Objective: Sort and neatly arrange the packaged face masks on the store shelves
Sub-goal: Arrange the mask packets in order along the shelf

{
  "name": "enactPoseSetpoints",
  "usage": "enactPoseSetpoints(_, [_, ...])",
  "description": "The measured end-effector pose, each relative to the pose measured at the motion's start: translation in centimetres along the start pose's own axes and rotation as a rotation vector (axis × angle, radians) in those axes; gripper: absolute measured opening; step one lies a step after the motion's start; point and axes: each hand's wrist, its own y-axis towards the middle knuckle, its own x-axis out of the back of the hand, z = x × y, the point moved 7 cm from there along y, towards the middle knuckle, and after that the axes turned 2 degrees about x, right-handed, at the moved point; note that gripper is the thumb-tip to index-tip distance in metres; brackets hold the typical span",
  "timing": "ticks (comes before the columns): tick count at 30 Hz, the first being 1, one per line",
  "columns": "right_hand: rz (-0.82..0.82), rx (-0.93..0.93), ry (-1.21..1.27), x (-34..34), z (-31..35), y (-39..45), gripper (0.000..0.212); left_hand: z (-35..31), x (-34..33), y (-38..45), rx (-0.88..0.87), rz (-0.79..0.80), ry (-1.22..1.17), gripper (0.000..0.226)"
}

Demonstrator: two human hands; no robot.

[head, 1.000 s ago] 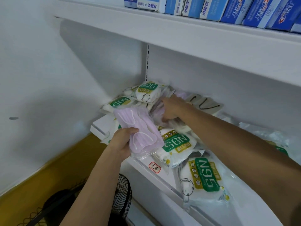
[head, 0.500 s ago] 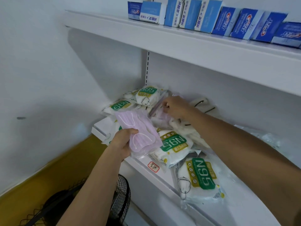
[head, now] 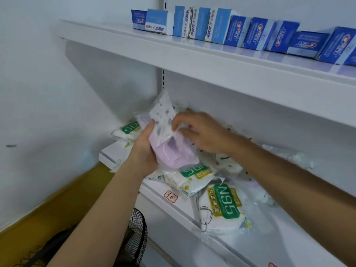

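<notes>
The lower shelf (head: pixel 227 245) carries scattered N95 packs (head: pixel 224 209). Above its left end my left hand (head: pixel 143 151) grips a pink pack (head: pixel 173 153); my right hand (head: pixel 200 132) pinches a spotted pack (head: pixel 163 120) against it — blurred, perhaps patterned masks.

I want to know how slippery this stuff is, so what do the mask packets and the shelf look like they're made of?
The pink mask packet and the N95 packet look wrapped in thin clear plastic film: it crinkles and glints. The masks inside look like soft, matte non-woven fabric, though that is a guess. The lower shelf looks like white painted metal or laminate with a smooth, faintly glossy face; which of these cannot be told.
</notes>
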Motion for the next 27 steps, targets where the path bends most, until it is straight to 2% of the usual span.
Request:
enactPoseSetpoints(1, [0.072,0.010,-0.032,-1.5,1.0,-0.7,0.018,0.3,-0.6,-0.1,0.016,0.029,-0.042,0.050])
enactPoseSetpoints(3, [0.143,0.000,-0.025,-3.6,1.7,-1.9,0.032,1.0,-0.9,-0.2,0.051,0.054,-0.006,0.043])
enactPoseSetpoints(6, [0.065,-0.072,0.071,-4.2,-0.1,-2.7,0.058,1.8,0.3,-0.3,0.075,-0.002,0.128,0.026])
enactPoseSetpoints(10, [-0.072,-0.168,0.211,-4.4,-1.6,-3.5,0.079,2.2,0.8,-0.7,0.091,0.011,0.053,0.034])
enactPoseSetpoints(11, [-0.102,-0.174,0.236,-4.5,-1.7,-3.6,0.076,2.3,0.5,-0.9,0.083,0.013,0.045,0.032])
enactPoseSetpoints(14, [-0.188,-0.236,0.312,-4.7,-2.8,-3.4,0.048,2.5,0.1,-1.1,0.053,0.018,0.041,0.019])
enactPoseSetpoints(16, [-0.251,-0.306,0.644,-4.7,-3.3,-3.2,0.040,2.6,-0.2,-1.0,0.050,0.046,0.015,0.023])
enactPoseSetpoints(19, [-0.318,-0.384,1.321,-5.1,-3.3,-3.2,0.021,3.2,-0.1,-0.4,0.049,0.047,-0.056,0.040])
enactPoseSetpoints(21, [-0.378,-0.429,1.480,-5.1,-3.9,-3.3,0.020,4.0,-0.3,0.1,0.076,0.065,-0.084,0.042])
enactPoseSetpoints(23, [-0.461,-0.496,1.320,-4.9,-5.4,-3.5,0.007,4.5,0.0,0.8,0.088,0.058,-0.082,0.039])
enactPoseSetpoints(25, [-0.553,-0.543,0.934,-3.5,-7.3,-3.8,0.017,4.7,0.9,1.4,0.086,-0.010,-0.025,0.038])
enactPoseSetpoints(27, [-0.623,-0.591,0.760,-1.3,-8.9,-4.3,0.028,4.7,1.9,1.9,0.086,-0.052,0.010,0.045])
